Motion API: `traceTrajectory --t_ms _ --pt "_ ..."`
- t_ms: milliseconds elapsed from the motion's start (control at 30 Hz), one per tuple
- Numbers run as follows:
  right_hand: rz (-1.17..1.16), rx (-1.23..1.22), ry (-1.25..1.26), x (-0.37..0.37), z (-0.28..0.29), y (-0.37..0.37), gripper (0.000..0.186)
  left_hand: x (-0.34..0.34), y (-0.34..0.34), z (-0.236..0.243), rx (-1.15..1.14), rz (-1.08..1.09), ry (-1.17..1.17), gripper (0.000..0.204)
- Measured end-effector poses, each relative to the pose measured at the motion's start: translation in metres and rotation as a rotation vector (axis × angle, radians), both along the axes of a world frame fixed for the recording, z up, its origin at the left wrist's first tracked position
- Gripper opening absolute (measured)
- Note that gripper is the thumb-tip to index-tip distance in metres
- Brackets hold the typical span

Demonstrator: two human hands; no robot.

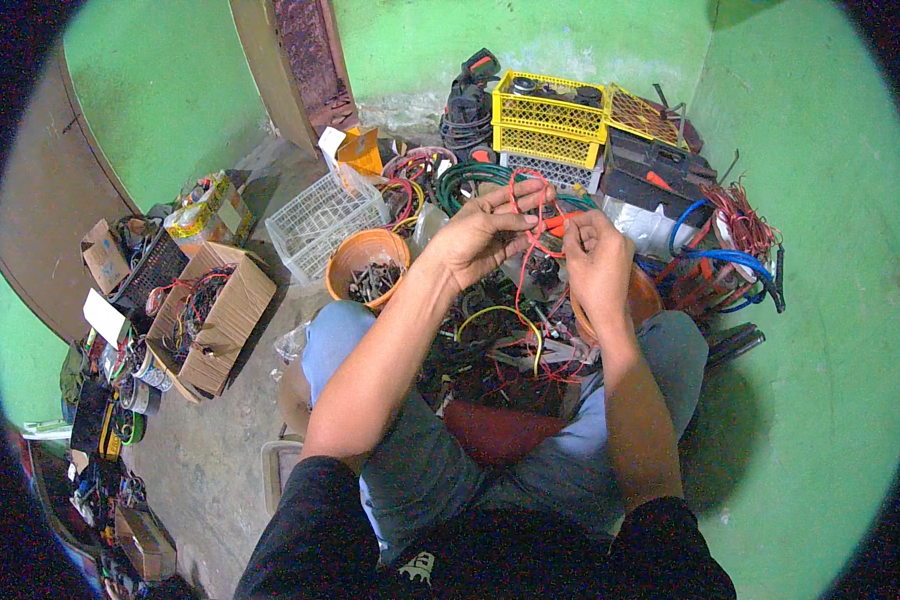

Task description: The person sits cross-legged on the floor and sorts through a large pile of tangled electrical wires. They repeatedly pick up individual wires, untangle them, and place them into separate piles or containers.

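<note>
A thin red wire (521,283) is looped and tangled between my two hands, its loose end hanging below them. My left hand (492,232) holds the loops between thumb and fingers, palm partly turned up. Close beside it, my right hand (598,250) is closed in a pinch on the same wire. An orange piece shows between the hands; whether it is held or lies behind them I cannot tell. Beneath, between my knees, lies a heap of wires and dark parts, with a yellow wire (536,345) curving across it.
Left of my knee stands an orange bucket (342,270) of small dark pieces, near a clear plastic basket (315,222). A cardboard box (238,325) of wires sits farther left. Yellow crates (548,150) stand at the back; blue cable (760,258) and red wire bundles (740,220) lie right.
</note>
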State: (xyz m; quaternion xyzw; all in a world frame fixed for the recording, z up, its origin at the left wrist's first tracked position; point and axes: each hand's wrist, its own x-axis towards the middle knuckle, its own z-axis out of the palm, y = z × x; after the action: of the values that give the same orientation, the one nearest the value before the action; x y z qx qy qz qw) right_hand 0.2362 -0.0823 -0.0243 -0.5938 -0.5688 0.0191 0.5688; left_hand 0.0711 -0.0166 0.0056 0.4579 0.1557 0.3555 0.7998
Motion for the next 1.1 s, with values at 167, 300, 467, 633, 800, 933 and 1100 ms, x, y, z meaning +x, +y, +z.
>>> traceTrajectory --t_ms 167,300,467,633,800,933,1100 --pt "-0.004 -0.050 -0.006 0.001 -0.003 0.003 0.009 0.000 0.002 -0.003 0.054 0.001 0.017 0.050" --pt "-0.011 0.058 -0.045 0.001 -0.003 0.004 0.008 0.002 0.000 -0.001 0.079 0.066 0.066 0.049" --pt "0.056 0.132 -0.052 -0.001 0.005 0.002 0.013 0.003 0.003 -0.005 0.171 0.138 0.139 0.046" --pt "0.282 -0.046 -0.033 -0.003 -0.001 0.001 0.019 0.002 0.004 -0.005 0.367 0.173 0.235 0.046" --pt "0.355 -0.131 0.053 0.006 0.001 0.000 0.020 -0.001 0.004 -0.004 0.553 0.188 0.378 0.042" --pt "0.377 -0.265 0.400 0.023 0.001 0.001 0.026 -0.009 0.016 -0.007 0.700 0.257 0.477 0.040" --pt "0.735 -0.183 1.164 0.055 0.011 -0.005 0.030 -0.022 0.027 -0.006 0.775 0.421 0.532 0.033"
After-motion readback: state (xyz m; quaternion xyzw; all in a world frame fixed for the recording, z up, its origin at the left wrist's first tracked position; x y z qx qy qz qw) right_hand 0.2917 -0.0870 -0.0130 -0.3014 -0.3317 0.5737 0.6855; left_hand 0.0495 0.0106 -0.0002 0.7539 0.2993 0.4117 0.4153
